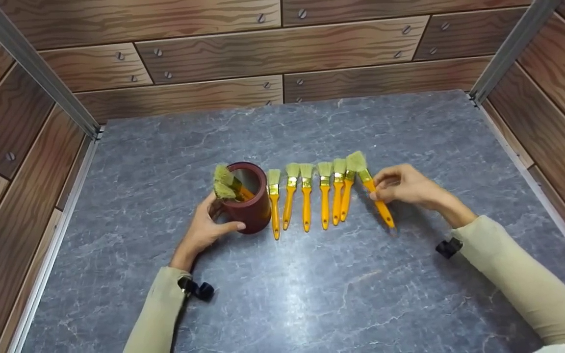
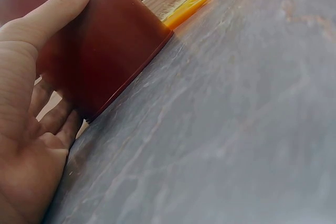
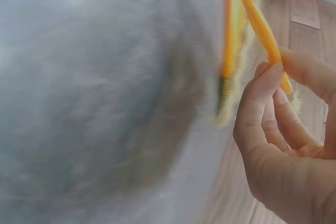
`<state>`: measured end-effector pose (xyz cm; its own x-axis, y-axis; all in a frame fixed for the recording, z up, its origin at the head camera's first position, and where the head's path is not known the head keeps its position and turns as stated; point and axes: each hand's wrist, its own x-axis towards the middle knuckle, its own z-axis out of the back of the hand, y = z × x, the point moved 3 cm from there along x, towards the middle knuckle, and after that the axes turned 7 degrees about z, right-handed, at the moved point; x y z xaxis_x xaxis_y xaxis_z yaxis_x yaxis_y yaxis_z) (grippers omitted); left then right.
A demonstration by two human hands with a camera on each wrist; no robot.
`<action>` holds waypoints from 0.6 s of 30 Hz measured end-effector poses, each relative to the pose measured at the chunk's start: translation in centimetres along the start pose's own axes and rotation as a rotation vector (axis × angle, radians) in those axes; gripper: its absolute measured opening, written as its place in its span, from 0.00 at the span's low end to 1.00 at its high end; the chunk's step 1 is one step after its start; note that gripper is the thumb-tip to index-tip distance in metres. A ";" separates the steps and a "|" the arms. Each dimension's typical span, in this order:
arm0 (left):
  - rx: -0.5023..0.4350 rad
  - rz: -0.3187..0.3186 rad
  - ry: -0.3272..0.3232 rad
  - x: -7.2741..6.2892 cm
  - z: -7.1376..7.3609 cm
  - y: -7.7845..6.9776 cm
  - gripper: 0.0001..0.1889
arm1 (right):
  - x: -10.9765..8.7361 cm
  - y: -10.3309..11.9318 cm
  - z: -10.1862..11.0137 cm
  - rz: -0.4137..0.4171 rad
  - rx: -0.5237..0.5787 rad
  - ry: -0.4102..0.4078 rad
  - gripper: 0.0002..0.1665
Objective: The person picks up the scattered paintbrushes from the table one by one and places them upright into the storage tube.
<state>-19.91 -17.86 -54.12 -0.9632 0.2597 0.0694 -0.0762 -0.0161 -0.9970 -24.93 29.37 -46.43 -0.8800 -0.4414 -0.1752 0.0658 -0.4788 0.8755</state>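
Note:
My left hand [image 1: 204,228] holds a dark red cylindrical cup [image 1: 250,215] from its left side, thumb along the front and fingers round the back. The cup's base is on the table in the left wrist view. Two paintbrushes [image 1: 224,181] lean inside it, bristles up over the left rim. Between thumb and fingertips my right hand [image 1: 405,186] pinches the orange handle of a paintbrush [image 1: 380,203]. Its bristles point up and left, overlapping those of the rightmost brush in the row. In the right wrist view the handle [image 3: 265,32] rises from the pinch.
Several more orange-handled paintbrushes [image 1: 306,196] lie side by side between the cup and my right hand, bristles away from me. They rest on a grey marbled table [image 1: 312,284]. Wood-patterned walls [image 1: 282,49] enclose it at the back and both sides.

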 end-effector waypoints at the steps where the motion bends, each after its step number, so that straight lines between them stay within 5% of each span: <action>1: -0.002 -0.001 0.002 0.0 0.0 0.0 0.47 | 0.1 0.4 0.0 0.020 0.002 0.000 0.19; 18: -0.020 -0.009 0.022 0.1 0.0 0.1 0.49 | 2.7 8.2 -2.3 0.336 0.101 0.022 0.15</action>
<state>-19.98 -17.83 -54.20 -0.9567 0.2805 0.0783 -0.0799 0.0057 -0.9968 -25.70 22.47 -40.78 -0.8069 -0.5781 0.1214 0.3020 -0.2271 0.9259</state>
